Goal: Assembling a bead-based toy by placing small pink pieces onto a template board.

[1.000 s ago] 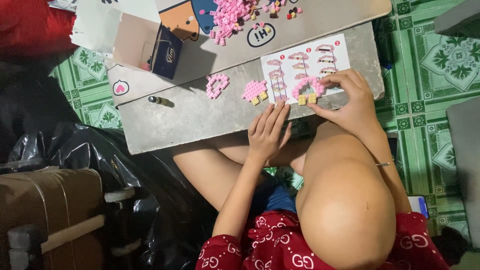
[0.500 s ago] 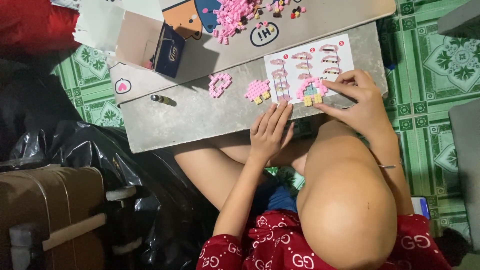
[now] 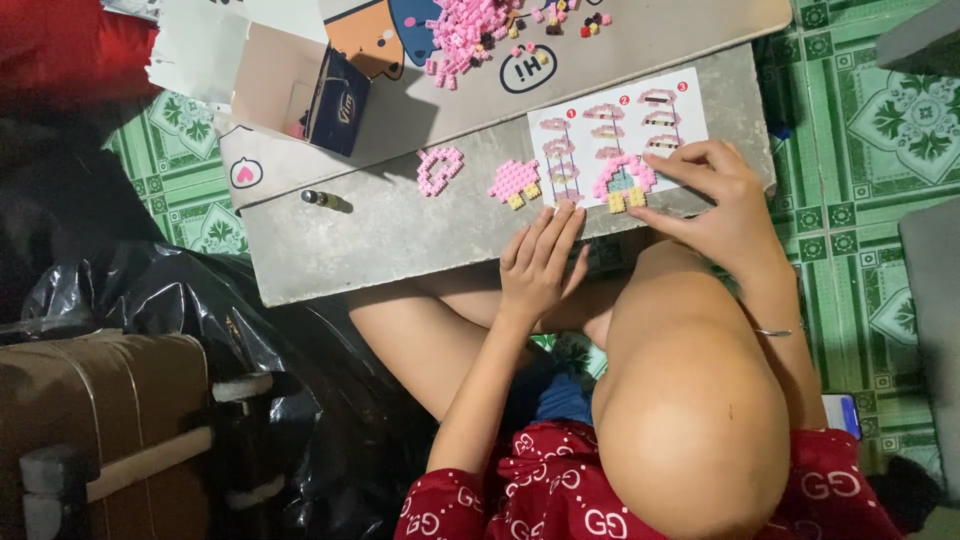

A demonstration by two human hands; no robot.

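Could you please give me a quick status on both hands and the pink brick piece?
Left hand flat on the grey board, empty. Right hand fingertips on pink brick arch, over the instruction sheet. Nothing in the way.

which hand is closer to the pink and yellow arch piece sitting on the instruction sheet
Right. The right hand has fingertips at the arch piece. The left hand lies flat on the board's near edge, below and to its left, apart from it.

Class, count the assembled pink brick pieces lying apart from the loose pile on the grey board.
3: an arch piece farthest left, a mushroom-shaped piece in the middle, and a house-like piece on the instruction sheet by the right hand. Others may hide in the loose pile.
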